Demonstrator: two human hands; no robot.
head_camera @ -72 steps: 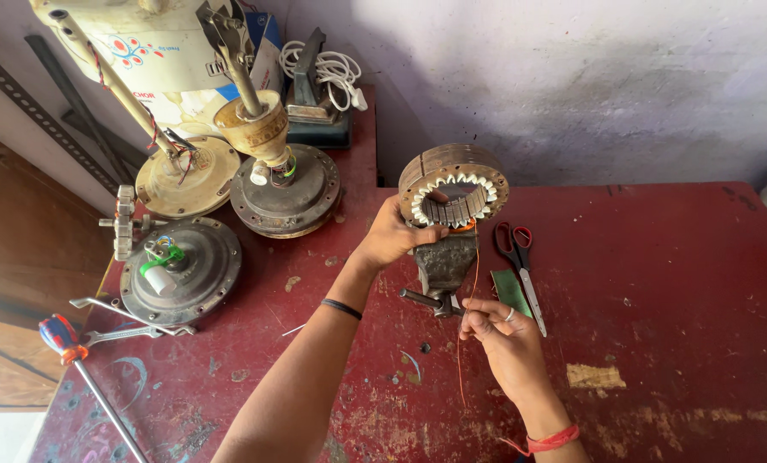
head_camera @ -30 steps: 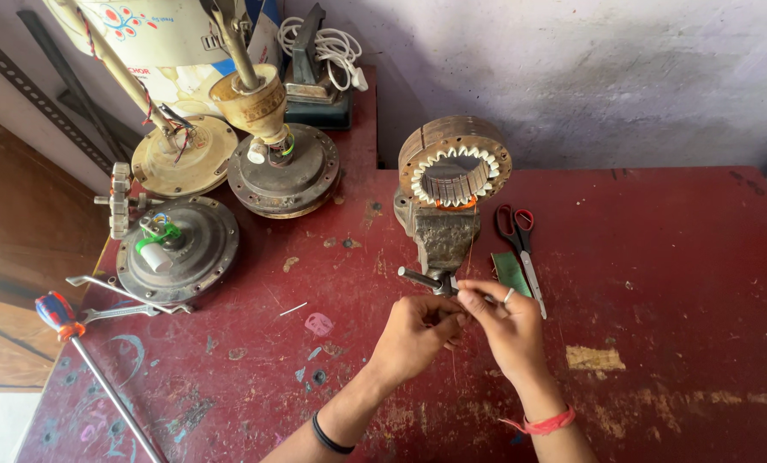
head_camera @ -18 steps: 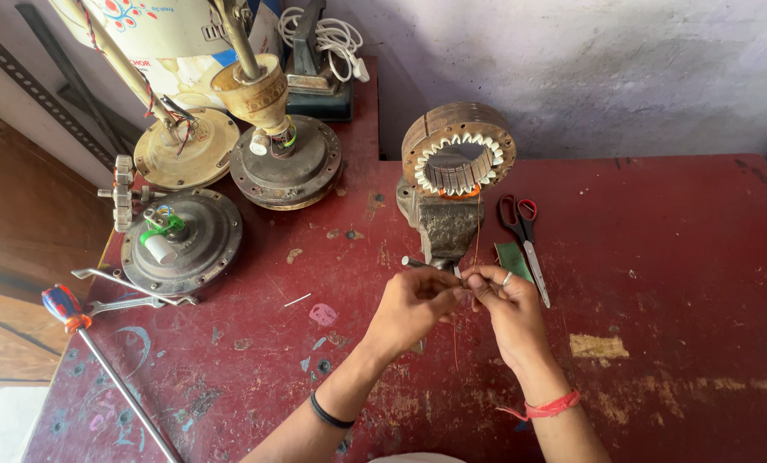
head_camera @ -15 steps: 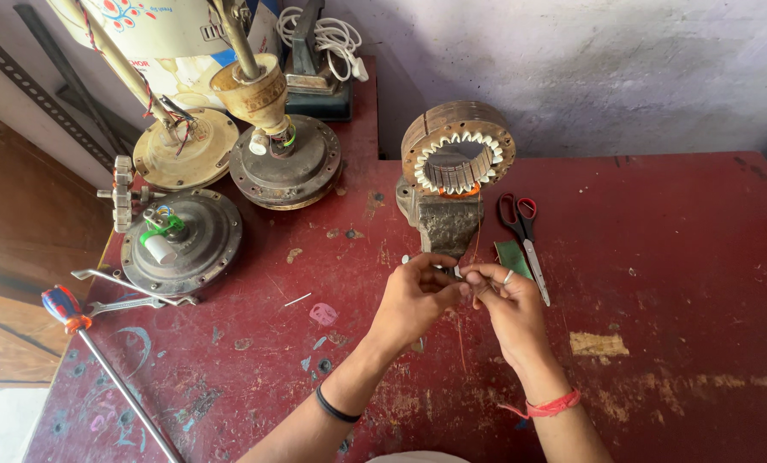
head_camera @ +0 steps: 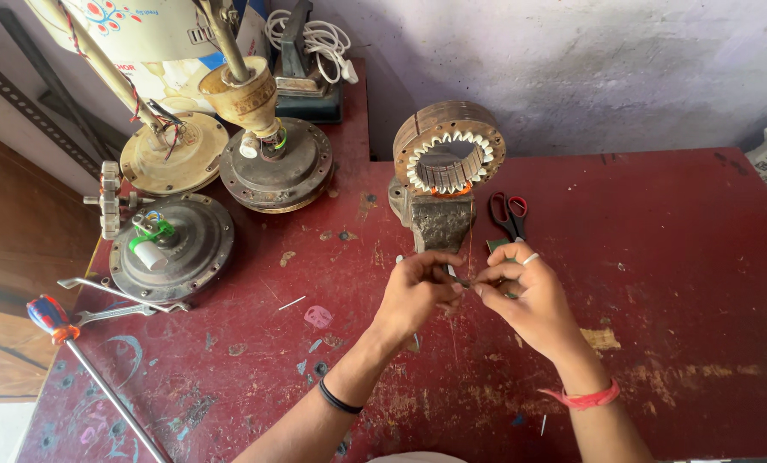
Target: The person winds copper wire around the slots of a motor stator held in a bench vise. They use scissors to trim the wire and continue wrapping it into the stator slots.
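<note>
Counted what I had on the bench: three fan motor housings (head_camera: 171,247) on the left, one stator ring (head_camera: 449,146) sitting in one vise (head_camera: 436,221), one pair of scissors (head_camera: 508,212), one screwdriver (head_camera: 51,317) with a red and blue handle, one white cord coil (head_camera: 319,39). Two hands in view.

The bench (head_camera: 675,257) has a dark red top, with scratches and worn spots of paint. At the back middle stands a small vise (head_camera: 435,219), and it holds a round stator ring (head_camera: 449,154) upright. Just to the right of the vise lie scissors (head_camera: 508,214) with red handles. On the left part stand three round fan motor housings (head_camera: 173,249), near to each other. At the left edge lies a screwdriver (head_camera: 58,324) with a red and blue handle.
</note>
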